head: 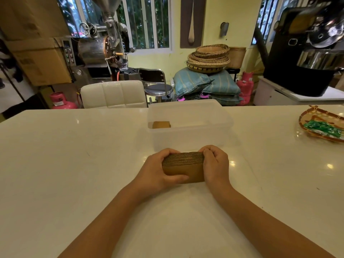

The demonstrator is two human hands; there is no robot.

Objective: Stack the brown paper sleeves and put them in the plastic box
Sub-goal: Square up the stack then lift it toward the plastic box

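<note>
two hands of mine clamp one thick stack of brown paper sleeves (183, 167) from either end, low over the white counter (74, 155) and just in front of me. my left hand (158, 170) wraps the left end, thumb laid across the flat front face and fingers curled over the top edge; my right hand (216, 164) presses the right end, fingers bent over the ribbed upper edges, so each grip is closed on the stack. whether the stack's bottom edge touches the counter i cannot tell. just beyond my knuckles stands the clear plastic box (189, 135), open at the top, with a small pile of sleeves (161, 124) lying in its left part. far to my right a woven tray (314, 113) holds green wrapped packets (323, 129).
</note>
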